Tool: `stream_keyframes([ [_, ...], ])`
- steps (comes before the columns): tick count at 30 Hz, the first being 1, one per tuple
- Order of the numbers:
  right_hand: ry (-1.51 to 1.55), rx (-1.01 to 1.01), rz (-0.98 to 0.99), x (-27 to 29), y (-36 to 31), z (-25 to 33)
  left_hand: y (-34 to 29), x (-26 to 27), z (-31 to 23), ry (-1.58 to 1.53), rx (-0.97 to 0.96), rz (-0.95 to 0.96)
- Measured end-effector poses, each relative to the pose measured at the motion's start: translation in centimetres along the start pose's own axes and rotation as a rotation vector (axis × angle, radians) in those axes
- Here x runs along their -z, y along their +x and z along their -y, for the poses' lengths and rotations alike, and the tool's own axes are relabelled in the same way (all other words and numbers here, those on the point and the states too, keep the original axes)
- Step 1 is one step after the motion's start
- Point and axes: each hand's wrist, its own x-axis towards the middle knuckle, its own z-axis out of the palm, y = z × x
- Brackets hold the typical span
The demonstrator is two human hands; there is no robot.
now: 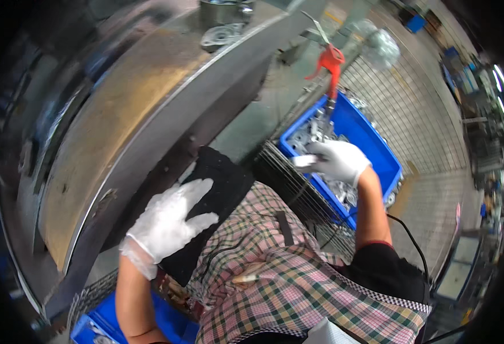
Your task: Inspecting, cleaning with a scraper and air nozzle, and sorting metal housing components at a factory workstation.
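Note:
My left hand [168,218], in a white glove, is open with its fingers spread. It rests on or just above a black cloth [229,180] across my lap. Over the near side of a blue bin [381,153] to the right is my right hand [343,161], gloved in white too. Its fingers are blurred, so whether they grip anything is unclear. Grey metal parts [339,189] fill much of the bin around and below that hand. A red air blow gun [331,60] hangs nozzle-up beyond it.
A worn metal bench [120,109] with a raised edge runs along my left. Flat metal pieces [223,35] and a metal pot [220,12] stand at its far end. Wire mesh [429,109] surrounds the right bin. Another blue bin [105,318] sits at lower left. A black cable [408,234] curves near my right arm.

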Motion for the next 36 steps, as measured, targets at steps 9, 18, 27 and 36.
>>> stream_keyframes([
  [9,0.023,0.227,-0.286,1.9,3.3,1.7,-15.9,8.6,0.8,0.059,0.410,-0.157],
  [18,0.324,0.916,-0.136,5.4,13.6,28.9,-37.9,5.8,1.7,-0.388,0.948,-0.579],
  [27,0.014,1.101,-0.374,1.4,26.6,55.9,-49.3,-9.1,6.0,-0.457,1.267,-0.494],
  [36,-0.063,1.003,-0.334,-0.6,35.6,64.3,-52.2,-20.7,14.1,-0.339,1.320,-0.654],
])
